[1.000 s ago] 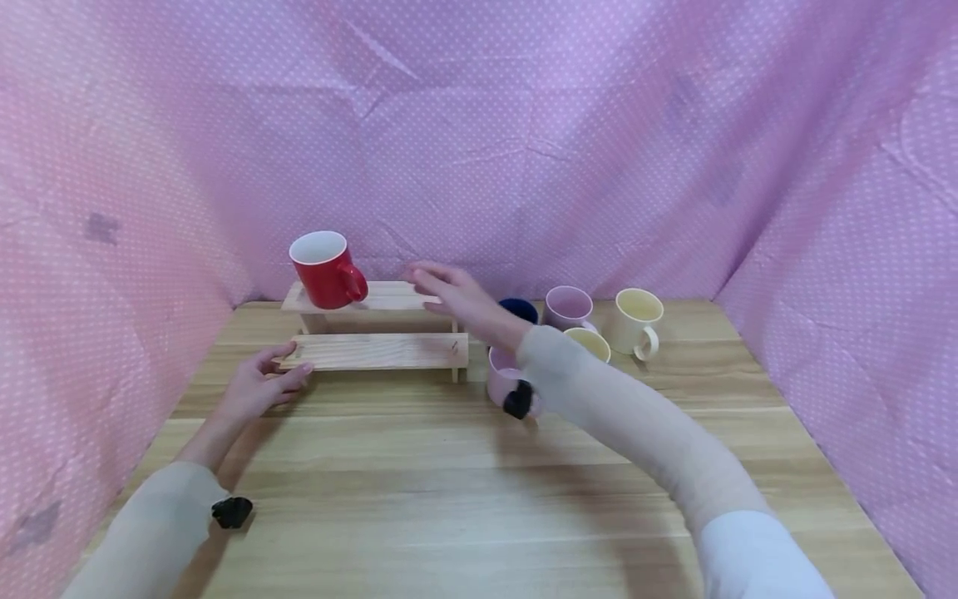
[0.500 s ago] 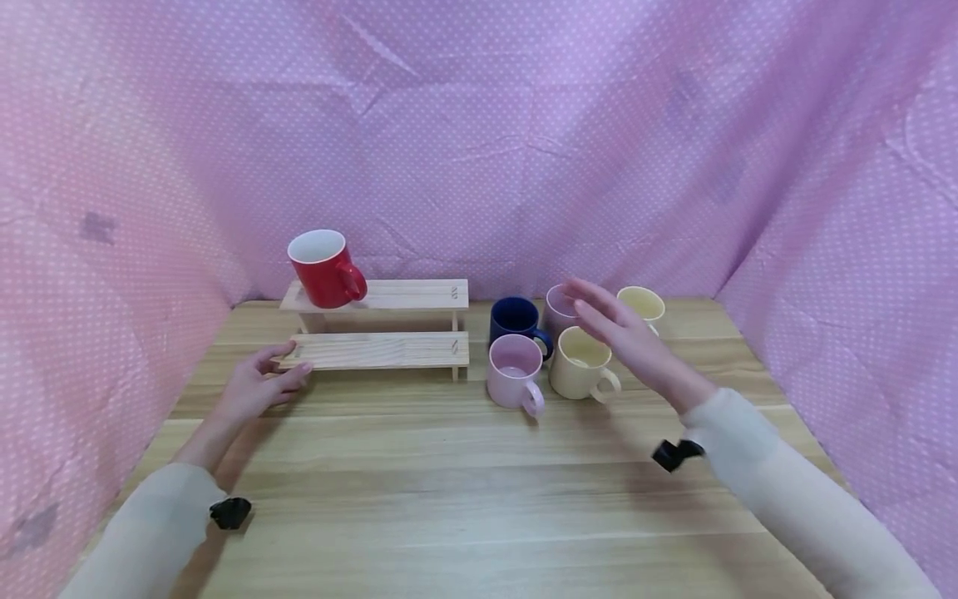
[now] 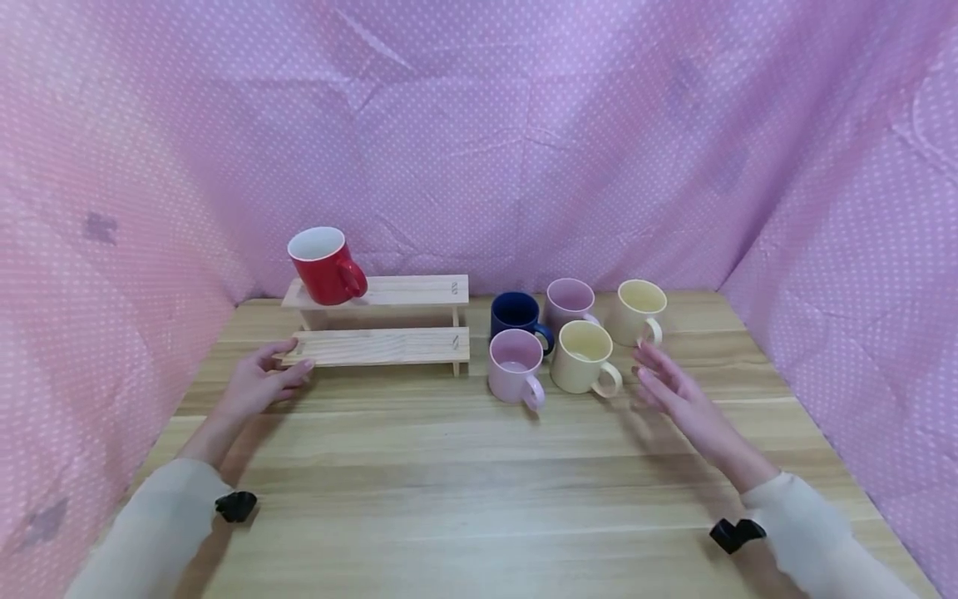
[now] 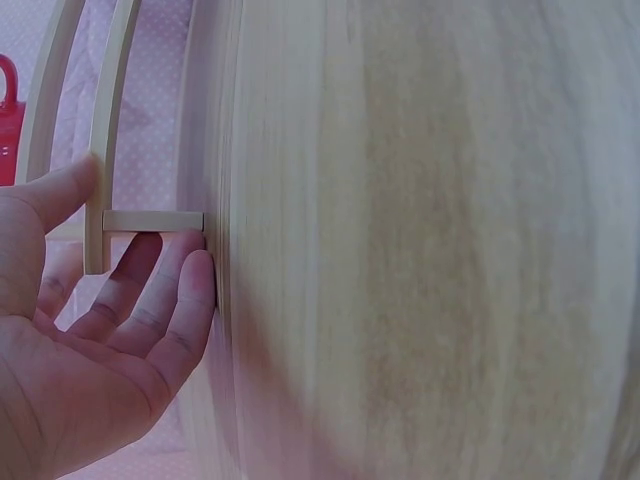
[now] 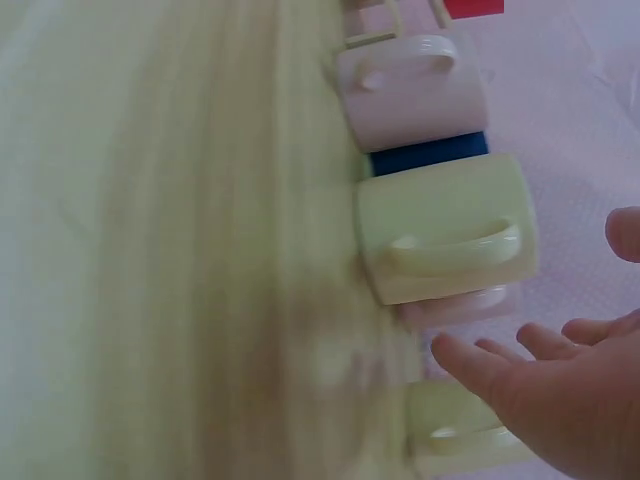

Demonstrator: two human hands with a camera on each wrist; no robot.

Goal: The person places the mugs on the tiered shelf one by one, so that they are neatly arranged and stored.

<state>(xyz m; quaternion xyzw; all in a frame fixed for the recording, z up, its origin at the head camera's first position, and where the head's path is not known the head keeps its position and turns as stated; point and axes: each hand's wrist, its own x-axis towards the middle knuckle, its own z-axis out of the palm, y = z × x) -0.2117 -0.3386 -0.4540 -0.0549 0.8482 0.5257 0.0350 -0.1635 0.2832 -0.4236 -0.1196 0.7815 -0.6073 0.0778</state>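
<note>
Probably light, stiff: wooden rack (image 3: 382, 348), along table's (image 3: 479, 482) back edge, toward left corner. Left hand (image 3: 258, 383) grips its near-left end. Right hand (image 3: 688, 408) loosely spread, holding nothing, near rear yellow mug (image 3: 632, 320) by table's back right corner; contact unclear. Mug looks ceramic: rigid, fairly heavy, slick, breakable; best taken by handle (image 3: 658, 331) or round wall.

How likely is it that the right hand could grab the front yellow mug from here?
Probably yes: the right hand holds nothing, the front yellow mug has its handle turned toward that side, and nothing visible stands between them.
</note>
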